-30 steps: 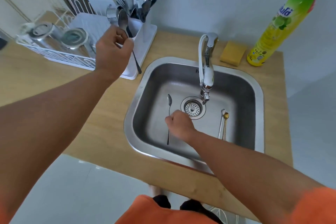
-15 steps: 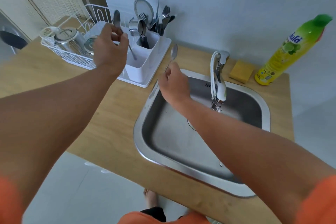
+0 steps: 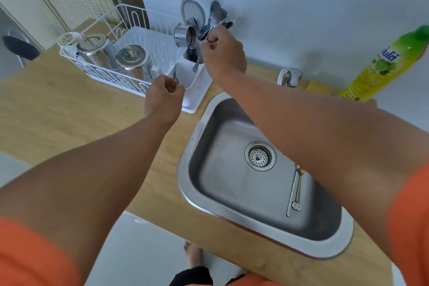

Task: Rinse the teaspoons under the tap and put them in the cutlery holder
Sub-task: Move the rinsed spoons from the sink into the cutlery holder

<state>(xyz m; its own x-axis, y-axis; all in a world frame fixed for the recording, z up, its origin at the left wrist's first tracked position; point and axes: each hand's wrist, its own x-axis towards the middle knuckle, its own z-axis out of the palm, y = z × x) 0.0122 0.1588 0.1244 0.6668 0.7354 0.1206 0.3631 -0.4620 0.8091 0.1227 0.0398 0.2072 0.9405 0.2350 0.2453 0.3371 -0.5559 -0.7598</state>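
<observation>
My right hand [image 3: 224,54] pinches a teaspoon [image 3: 196,65] over the white cutlery holder [image 3: 193,81], and the spoon's lower end points down into a compartment. Lower and to the left, my left hand [image 3: 164,91] grips another teaspoon [image 3: 175,75] beside the holder's front corner; only a short end shows above the fingers. Two more teaspoons [image 3: 294,189] lie side by side on the floor of the steel sink [image 3: 209,169], right of the drain [image 3: 260,157]. My right forearm hides most of the tap [image 3: 290,75].
A white wire dish rack [image 3: 97,69] with two steel lidded pots stands left of the holder. Forks, a strainer [image 3: 192,10] and a steel cup fill the holder's back part. A yellow sponge [image 3: 316,86] and a detergent bottle [image 3: 383,65] stand behind the sink.
My right hand lifted a teaspoon out of the sink and carried it left to the cutlery holder. My left hand dropped lower, beside the holder, still holding its spoon.
</observation>
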